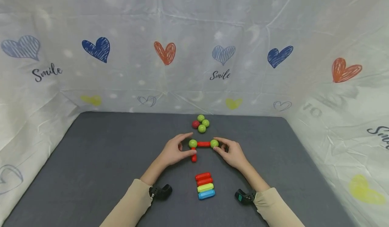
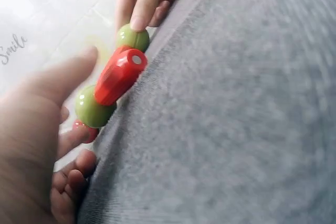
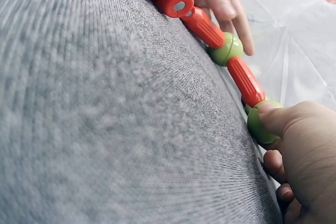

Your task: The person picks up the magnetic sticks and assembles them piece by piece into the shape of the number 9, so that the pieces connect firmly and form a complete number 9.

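Observation:
Two green balls joined by a red magnetic rod (image 1: 204, 144) lie in a row on the table, and a second red rod (image 1: 193, 158) points toward the person from the left green ball (image 1: 192, 143). My right hand (image 1: 231, 152) pinches the right green ball (image 1: 214, 143), its thumb pressed on it in the right wrist view. Around the left ball my left hand (image 1: 174, 151) is spread, index finger beyond it and thumb over the second rod in the head view. In the left wrist view, the left thumb stands apart from ball and rod.
Behind the joined pieces sit several loose balls, green (image 1: 202, 128) and one red (image 1: 195, 124). Nearer the person lie two red rods (image 1: 203, 176), a yellow rod (image 1: 205, 187) and a blue rod (image 1: 206, 194) side by side. A printed cloth (image 1: 194, 78) hangs behind the grey table (image 1: 106, 159).

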A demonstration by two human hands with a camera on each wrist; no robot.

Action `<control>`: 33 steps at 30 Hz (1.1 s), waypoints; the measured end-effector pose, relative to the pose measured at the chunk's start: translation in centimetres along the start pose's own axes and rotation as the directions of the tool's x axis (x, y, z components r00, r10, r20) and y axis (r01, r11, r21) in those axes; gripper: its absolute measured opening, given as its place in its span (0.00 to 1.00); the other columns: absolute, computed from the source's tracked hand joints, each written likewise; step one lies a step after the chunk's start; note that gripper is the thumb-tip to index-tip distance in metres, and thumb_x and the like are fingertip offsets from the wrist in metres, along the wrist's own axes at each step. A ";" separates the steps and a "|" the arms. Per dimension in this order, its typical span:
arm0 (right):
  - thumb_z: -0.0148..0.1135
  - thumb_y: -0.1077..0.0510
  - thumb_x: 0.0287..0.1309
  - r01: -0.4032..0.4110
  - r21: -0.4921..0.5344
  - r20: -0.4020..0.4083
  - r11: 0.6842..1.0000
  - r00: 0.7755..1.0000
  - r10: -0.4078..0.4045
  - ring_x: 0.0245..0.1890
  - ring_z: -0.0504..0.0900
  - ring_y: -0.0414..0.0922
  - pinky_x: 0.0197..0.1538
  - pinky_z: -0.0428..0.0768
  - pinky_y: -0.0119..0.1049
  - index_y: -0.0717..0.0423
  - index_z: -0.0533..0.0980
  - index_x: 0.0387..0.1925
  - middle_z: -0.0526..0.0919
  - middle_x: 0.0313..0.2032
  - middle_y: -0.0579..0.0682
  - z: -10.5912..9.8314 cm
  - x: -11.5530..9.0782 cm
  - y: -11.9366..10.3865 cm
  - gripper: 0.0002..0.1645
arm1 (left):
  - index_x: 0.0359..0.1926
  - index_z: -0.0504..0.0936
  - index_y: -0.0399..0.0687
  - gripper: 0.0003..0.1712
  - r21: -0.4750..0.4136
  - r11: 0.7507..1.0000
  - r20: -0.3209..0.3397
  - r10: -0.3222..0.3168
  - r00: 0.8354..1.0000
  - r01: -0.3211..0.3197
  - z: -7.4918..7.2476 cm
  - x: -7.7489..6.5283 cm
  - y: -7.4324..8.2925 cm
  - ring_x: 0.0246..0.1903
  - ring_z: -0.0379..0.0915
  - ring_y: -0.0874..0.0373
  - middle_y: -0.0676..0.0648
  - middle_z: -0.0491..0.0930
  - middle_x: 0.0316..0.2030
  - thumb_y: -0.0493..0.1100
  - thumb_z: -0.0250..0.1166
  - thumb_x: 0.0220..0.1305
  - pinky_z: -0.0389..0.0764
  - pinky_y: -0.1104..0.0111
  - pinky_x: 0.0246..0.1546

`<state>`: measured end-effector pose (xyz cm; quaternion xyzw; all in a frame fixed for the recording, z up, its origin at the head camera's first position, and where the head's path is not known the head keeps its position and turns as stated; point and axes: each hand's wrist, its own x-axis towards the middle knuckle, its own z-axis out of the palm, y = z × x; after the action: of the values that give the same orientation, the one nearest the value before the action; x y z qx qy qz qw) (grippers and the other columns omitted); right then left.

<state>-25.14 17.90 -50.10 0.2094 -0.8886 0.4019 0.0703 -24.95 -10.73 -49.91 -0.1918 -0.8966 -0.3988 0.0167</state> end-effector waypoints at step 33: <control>0.75 0.55 0.66 0.006 0.000 -0.005 1.000 1.000 -0.006 0.21 0.70 0.35 0.29 0.69 0.31 0.57 0.84 0.61 0.77 0.22 0.40 0.1 0.0 -0.1 0.24 | 0.76 0.75 0.57 0.39 0.050 0.998 0.052 0.042 0.998 -0.045 0.0 -0.5 -0.1 0.33 0.68 0.60 0.52 0.81 0.62 0.56 0.75 0.68 0.71 0.68 0.35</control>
<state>-25.08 17.76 -50.05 0.2112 -0.8877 0.4024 0.0740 -24.53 -10.94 -50.06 -0.2210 -0.9022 -0.3704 0.0073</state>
